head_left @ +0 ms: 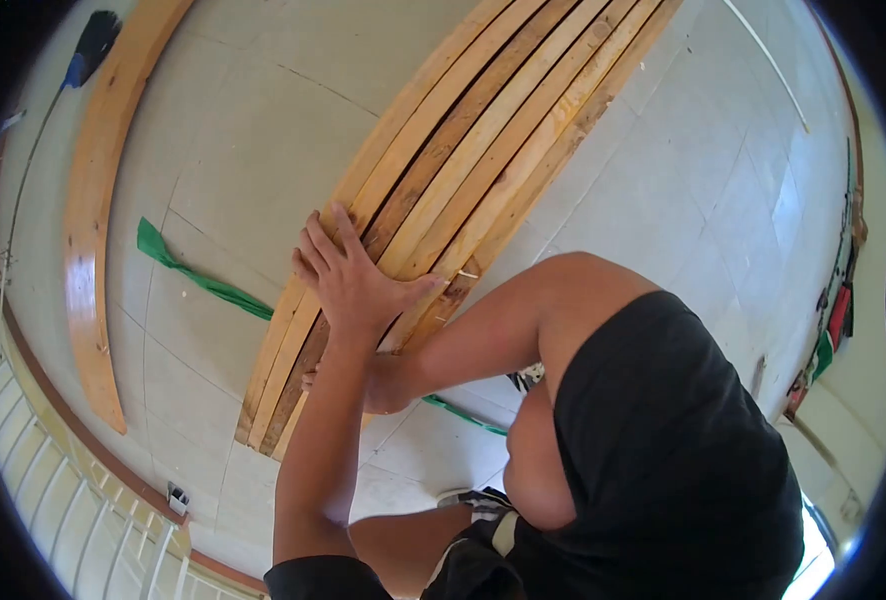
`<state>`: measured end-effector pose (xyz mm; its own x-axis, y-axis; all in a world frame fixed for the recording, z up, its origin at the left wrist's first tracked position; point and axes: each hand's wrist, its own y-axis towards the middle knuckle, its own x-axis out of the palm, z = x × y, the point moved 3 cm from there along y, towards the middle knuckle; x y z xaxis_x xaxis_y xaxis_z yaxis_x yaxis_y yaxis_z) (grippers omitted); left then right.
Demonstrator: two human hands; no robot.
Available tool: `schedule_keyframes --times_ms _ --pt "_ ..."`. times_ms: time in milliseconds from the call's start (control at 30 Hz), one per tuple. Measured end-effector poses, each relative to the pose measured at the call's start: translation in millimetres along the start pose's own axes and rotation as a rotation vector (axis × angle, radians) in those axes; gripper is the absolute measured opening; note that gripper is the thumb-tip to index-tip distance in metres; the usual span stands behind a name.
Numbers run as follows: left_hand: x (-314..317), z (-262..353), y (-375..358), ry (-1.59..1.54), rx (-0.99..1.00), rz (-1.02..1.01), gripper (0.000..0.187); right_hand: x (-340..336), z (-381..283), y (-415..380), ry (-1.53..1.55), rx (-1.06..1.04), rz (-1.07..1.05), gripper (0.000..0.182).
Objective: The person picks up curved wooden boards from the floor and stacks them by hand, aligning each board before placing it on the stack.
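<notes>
Several long wooden planks (483,130) lie side by side in a bundle on the tiled floor, dark gaps showing between some of them. My left hand (358,280) rests palm down across the bundle, fingers spread towards its left edge and thumb reaching right. Closer to me, my right hand (387,387) is at the near part of the planks, mostly hidden behind my left forearm; only a few fingertips show on the far side. A green strip (203,285) extends from under the bundle to the left, and another green length (463,415) emerges on the right.
A separate wide board (88,270) lies to the left, beside a dark-headed brush (93,45). White railings (58,490) stand at lower left. A thin white rod (768,65) lies at upper right. Red and green items (831,330) line the right wall.
</notes>
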<state>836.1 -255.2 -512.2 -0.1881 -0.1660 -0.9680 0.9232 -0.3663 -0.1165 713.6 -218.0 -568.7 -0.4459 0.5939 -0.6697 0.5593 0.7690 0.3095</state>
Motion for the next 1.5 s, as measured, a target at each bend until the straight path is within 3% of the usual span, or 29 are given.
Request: schedule_keyframes --times_ms 33,200,233,300,367,400,433,467,500,533,567,600,667,833,933,1067,1133,1267,1367,1433,1500 --pt "-0.3 -0.6 0.0 -0.016 0.002 -0.005 0.139 -10.2 -2.3 0.4 0.011 0.007 -0.001 0.05" --pt "-1.7 0.2 5.7 -0.003 0.001 -0.004 0.139 -69.3 3.2 8.0 -0.026 -0.089 -0.699 0.05" --pt "-2.5 0.0 7.4 -0.001 0.004 0.002 0.137 -101.3 2.5 17.8 -0.03 -0.084 -0.699 0.05" --pt "-0.6 2.3 6.0 -0.022 0.023 0.001 0.135 -165.9 4.8 17.9 0.352 0.111 -1.247 0.051" --pt "4.7 0.2 9.2 0.031 -0.027 -0.005 0.135 -216.8 43.4 -5.7 0.969 0.357 -0.815 0.044" --pt "3.4 0.7 11.0 0.009 -0.011 -0.001 0.135 -265.8 63.5 -26.9 1.22 0.579 -0.605 0.04" --pt "0.8 0.0 11.3 0.0 -0.013 -0.03 0.135 -287.7 82.4 -76.9 1.209 0.603 -0.597 0.04" --pt "-1.4 0.5 10.9 -0.006 -0.018 -0.057 0.135 -316.4 119.1 -140.6 0.886 0.889 0.245 0.026" --pt "-2.6 2.1 11.0 0.004 -0.071 -0.125 0.138 -351.2 128.4 -201.0 0.432 1.037 1.055 0.021" --pt "-2.1 3.3 11.2 -0.007 -0.064 -0.117 0.138 -375.2 117.2 -234.5 0.033 1.127 1.482 0.02" --pt "-1.7 3.1 11.1 -0.008 -0.066 -0.117 0.139 -367.5 127.6 -296.3 0.242 1.039 2.052 0.026" --pt "-1.2 2.3 10.9 -0.007 -0.066 -0.115 0.139 -344.2 143.6 -316.7 0.228 1.03 2.061 0.026" --pt "0.7 0.9 12.7 0.019 -0.04 -0.117 0.14 -314.7 179.4 -337.0 0.421 0.905 2.042 0.048" --pt "5.6 -5.4 6.3 0.028 0.032 -0.095 0.134 -322.0 211.1 -241.0 0.757 0.761 1.763 0.064" --pt "6.8 -7.4 4.6 0.029 0.065 -0.083 0.127 -327.8 205.2 -227.9 0.901 0.814 1.739 0.064" --pt "8.7 -6.5 7.0 0.036 0.069 -0.069 0.123 -318.2 208.9 -233.9 0.856 0.869 1.791 0.065" --pt "9.0 -5.2 6.7 0.032 0.079 -0.061 0.123 -321.8 215.3 -241.7 0.513 0.951 1.764 0.063" --pt "8.2 -5.1 7.8 0.064 0.047 -0.1 0.125 -332.1 201.8 -224.9 0.452 1.086 1.758 0.067" --pt "3.8 -2.8 7.9 0.046 0.036 -0.095 0.121 -332.3 209.2 -233.5 0.306 1.186 1.634 0.073" --pt "7.4 -4.9 7.2 0.024 0.02 -0.08 0.119 -330.8 209.2 -236.1 -0.171 1.398 1.44 0.081" --pt "0.4 -2.5 6.5 -0.094 -0.034 -0.085 0.11 -333.3 197.4 -225.0 -0.291 1.379 1.327 0.085"
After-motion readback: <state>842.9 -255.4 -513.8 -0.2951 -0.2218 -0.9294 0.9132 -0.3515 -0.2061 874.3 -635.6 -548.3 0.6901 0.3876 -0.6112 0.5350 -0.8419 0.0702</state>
